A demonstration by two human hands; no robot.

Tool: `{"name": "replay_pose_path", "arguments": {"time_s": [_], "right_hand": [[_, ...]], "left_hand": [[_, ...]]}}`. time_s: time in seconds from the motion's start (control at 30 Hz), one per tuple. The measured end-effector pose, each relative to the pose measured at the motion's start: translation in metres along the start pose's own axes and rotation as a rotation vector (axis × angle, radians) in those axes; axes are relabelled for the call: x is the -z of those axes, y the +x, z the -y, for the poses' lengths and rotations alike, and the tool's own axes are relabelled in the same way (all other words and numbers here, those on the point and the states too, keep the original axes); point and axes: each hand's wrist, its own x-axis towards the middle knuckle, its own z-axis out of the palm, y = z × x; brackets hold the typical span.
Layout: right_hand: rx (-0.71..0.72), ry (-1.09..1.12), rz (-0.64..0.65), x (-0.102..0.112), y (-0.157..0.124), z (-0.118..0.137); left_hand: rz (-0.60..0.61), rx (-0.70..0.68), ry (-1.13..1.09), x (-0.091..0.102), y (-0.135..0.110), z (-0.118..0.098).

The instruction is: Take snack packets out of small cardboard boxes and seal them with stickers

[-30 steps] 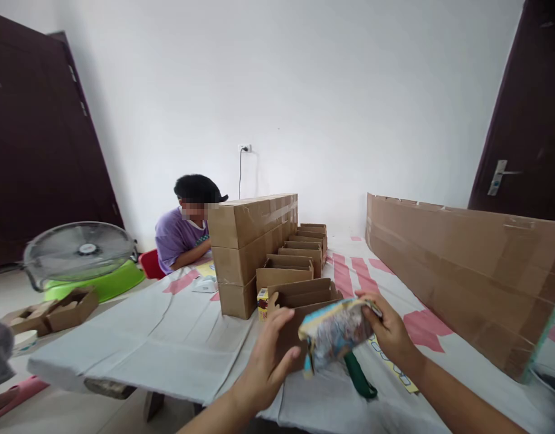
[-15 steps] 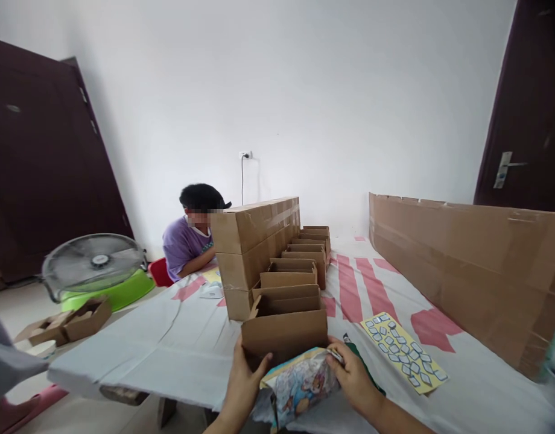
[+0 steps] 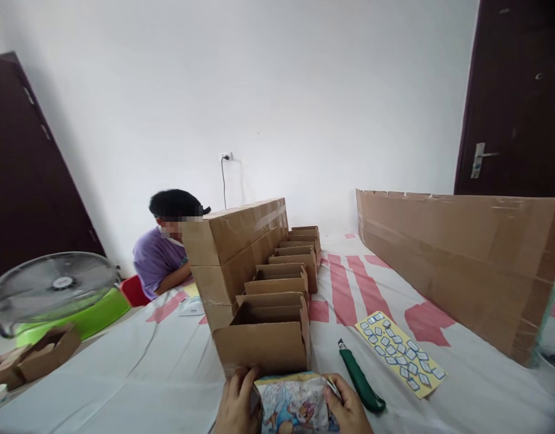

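Note:
A soft pouch with a cartoon print (image 3: 295, 405) lies at the table's near edge, in front of the closest open cardboard box (image 3: 262, 346). My left hand (image 3: 237, 402) is closed at the pouch's left side, its fingertips near the foot of that box. On the other side, my right hand (image 3: 347, 407) grips the pouch's right edge, thumb on its front. Just beyond my right hand rests a dark green-handled cutter (image 3: 359, 377), blade end pointing away. A yellow sheet of small outlined shapes (image 3: 400, 354) lies flat to the right of it.
Several open boxes stand in a row behind the nearest one, along a tall wall of stacked cartons (image 3: 241, 241). A cardboard panel (image 3: 458, 253) stands on the right. Behind the cartons sits a person in purple (image 3: 160, 262). A fan (image 3: 55, 289) is at left.
The view has swung slightly right. My hands and the pouch are lower, and my left hand has moved off the box's side. The cutter, partly hidden by my right hand before, now shows fully.

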Motion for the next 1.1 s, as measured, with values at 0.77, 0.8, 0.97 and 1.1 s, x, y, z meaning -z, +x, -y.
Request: {"name": "replay_pose_path", "arguments": {"time_s": [0.77,0.8,0.97,1.1], "right_hand": [[0.068,-0.208,-0.34,-0.005,-0.005,-0.054],[0.069,-0.214,-0.336,-0.004,-0.005,-0.054],[0.07,-0.227,-0.329,-0.003,-0.004,-0.052],[0.082,-0.253,-0.352,-0.005,-0.005,-0.052]], "left_hand": [[0.036,0.163,0.105,-0.031,0.053,-0.017],[0.035,0.169,0.083,-0.032,0.056,-0.018],[0.007,0.183,-0.003,-0.037,0.069,-0.025],[-0.015,0.162,-0.079,-0.035,0.076,-0.023]]}}
